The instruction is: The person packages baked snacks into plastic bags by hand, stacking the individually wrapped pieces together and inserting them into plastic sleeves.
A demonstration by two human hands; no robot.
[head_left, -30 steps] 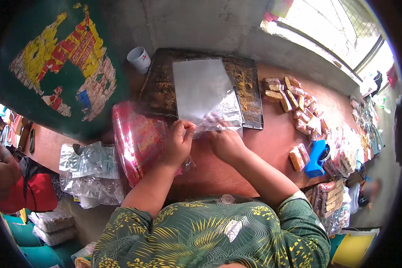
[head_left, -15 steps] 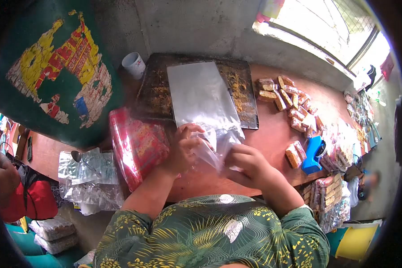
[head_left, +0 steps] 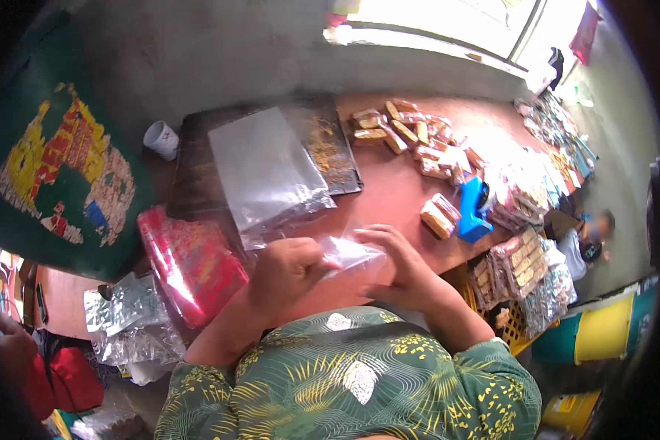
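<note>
A clear plastic bag [head_left: 353, 254] is stretched out between my hands, close to my body. My left hand [head_left: 293, 268] is closed in a fist with the bag's left side pinched in it. Curved around the bag's right side, my right hand [head_left: 407, 271] has its thumb and fingers apart, the fingertips at the plastic. Just beyond them lies a stack of clear plastic bags [head_left: 268, 165] on a dark, crumb-covered tray [head_left: 323, 139]. A red-and-pink plastic package [head_left: 191, 264] is left of my left hand.
Several wrapped bars [head_left: 400, 132] lie at the back right. A blue tape dispenser [head_left: 474, 213] stands beside a wrapped bar pack [head_left: 440, 216]. Packed bars [head_left: 517, 268] are at the right edge. A white mug [head_left: 161, 139] and a green drum [head_left: 66, 169] stand left; another person's hand [head_left: 11, 341] shows there.
My view has turned right, so the table appears shifted left. My hands have drawn a clear bag away from the stack toward my body; my right fingers have spread apart.
</note>
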